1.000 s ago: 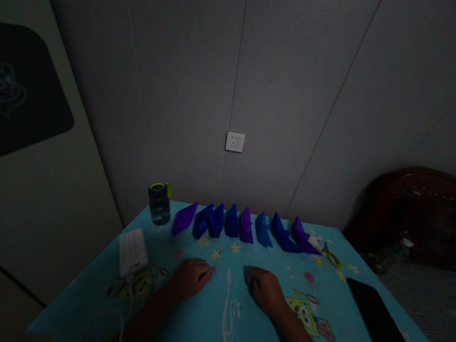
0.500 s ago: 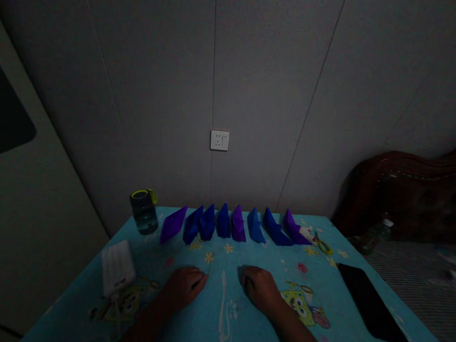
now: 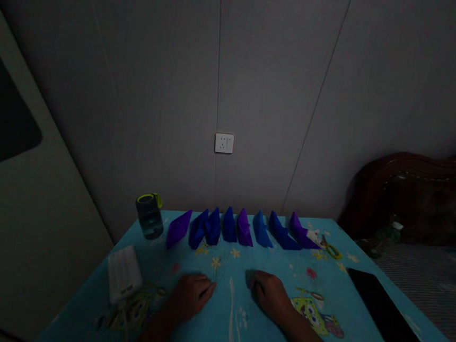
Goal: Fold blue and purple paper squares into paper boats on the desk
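Observation:
My left hand (image 3: 193,296) rests closed on the blue patterned tablecloth (image 3: 223,319), its fingers curled and nothing seen in them. Across a short gap to the right, my right hand (image 3: 268,294) lies on the cloth in a loose fist, also with nothing visible inside. Beyond both hands, several folded paper boats stand in a row near the wall. Among them are a purple boat (image 3: 178,229) at the left end, a purple boat (image 3: 245,229) near the middle, a lighter blue boat (image 3: 261,231) and a purple boat (image 3: 303,234) at the right end. Neither hand touches a boat.
A dark water bottle (image 3: 150,217) stands at the back left. Nearer on that side lies a white power bank (image 3: 124,276) with a cable. Yellow-handled scissors (image 3: 333,250) lie at the back right, and a flat black object (image 3: 387,312) along the right edge.
The whole view has shifted slightly, so everything appears a little farther right and lower. Both hands keep their closed shape and place on the cloth; the boats stay put.

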The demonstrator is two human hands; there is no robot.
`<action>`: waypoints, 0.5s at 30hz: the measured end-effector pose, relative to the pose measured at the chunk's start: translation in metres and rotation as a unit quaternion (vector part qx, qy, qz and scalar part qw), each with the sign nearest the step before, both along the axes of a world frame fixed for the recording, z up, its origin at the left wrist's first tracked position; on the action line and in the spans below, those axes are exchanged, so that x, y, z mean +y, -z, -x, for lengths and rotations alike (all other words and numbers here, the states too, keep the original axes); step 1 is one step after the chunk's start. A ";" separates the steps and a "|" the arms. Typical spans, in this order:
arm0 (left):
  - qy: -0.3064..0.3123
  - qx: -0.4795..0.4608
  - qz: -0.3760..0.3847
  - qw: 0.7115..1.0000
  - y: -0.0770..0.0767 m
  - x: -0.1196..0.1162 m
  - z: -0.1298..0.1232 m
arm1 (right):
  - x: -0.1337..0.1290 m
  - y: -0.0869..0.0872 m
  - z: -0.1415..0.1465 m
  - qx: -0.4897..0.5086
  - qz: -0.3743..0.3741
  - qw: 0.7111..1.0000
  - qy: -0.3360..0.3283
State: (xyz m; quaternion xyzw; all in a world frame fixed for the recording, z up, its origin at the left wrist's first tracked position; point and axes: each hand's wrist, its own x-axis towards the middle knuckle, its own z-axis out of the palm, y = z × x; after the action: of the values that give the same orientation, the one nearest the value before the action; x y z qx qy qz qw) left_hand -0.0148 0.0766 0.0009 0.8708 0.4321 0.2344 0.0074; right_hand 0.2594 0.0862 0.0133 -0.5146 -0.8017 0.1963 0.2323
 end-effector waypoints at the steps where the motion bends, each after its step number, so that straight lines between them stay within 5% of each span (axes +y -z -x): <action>1: 0.000 -0.004 0.000 1.000 0.000 -0.001 -0.001 | 0.000 0.000 0.000 0.000 0.002 1.000 -0.003; 5: -0.029 -0.028 -0.033 0.999 0.003 -0.001 -0.001 | 0.001 0.001 0.000 -0.006 0.008 1.000 -0.008; 11: -0.270 -0.136 -0.162 0.940 -0.008 0.027 0.022 | 0.002 0.002 0.000 -0.017 0.015 1.000 -0.016; 15: -0.382 -0.109 -0.149 0.906 -0.008 0.045 0.039 | -0.001 -0.002 0.000 -0.030 0.015 0.999 -0.022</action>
State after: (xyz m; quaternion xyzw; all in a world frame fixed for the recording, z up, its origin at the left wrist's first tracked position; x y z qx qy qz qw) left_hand -0.0542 0.1215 0.0090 0.5991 0.6885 0.3738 -0.1653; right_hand 0.2598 0.0856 0.0154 -0.5059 -0.8165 0.1977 0.1956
